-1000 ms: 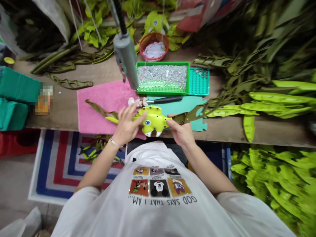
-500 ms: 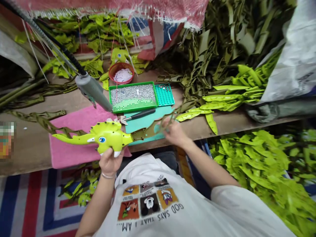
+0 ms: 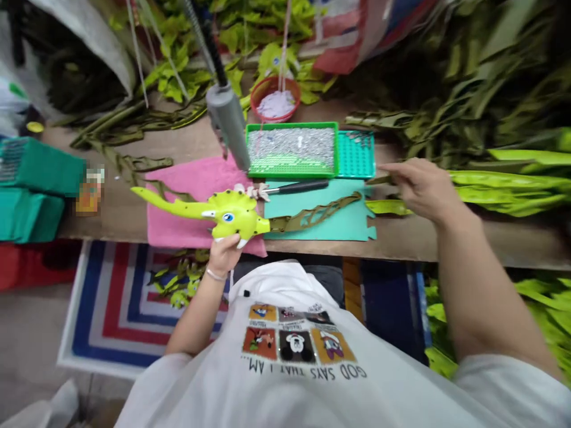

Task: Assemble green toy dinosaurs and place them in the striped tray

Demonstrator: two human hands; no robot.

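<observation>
Since your view is the clearer, where is the lime-green plastic dinosaur (image 3: 234, 214)?

Just left of the frame's middle, over the pink towel (image 3: 178, 229), with its long tail pointing left. An olive lattice strip (image 3: 312, 217) runs from its right side across the teal foam mat (image 3: 330, 229).

And the 2 hands?

The left hand (image 3: 225, 252), at lower middle, is clamped under the dinosaur's head, its fingers curled around it. The right hand (image 3: 422, 187) is out to the right, its fingers (image 3: 401, 172) close together at a dark olive strip (image 3: 379, 180). Whether they pinch it, I cannot tell.

What lies above them?

On the wooden bench (image 3: 401, 241), a green tray (image 3: 289, 148) packed with silver studs, with a teal pegboard (image 3: 355, 156) at its right and a black-handled awl (image 3: 301, 186) just below it. A grey cylinder (image 3: 227, 119) hangs at the tray's left.

Further out?

A red basket (image 3: 275, 98) at top middle, lime leaf-shaped pieces (image 3: 504, 199) heaped at right, and a striped rug (image 3: 116, 309) at lower left
</observation>
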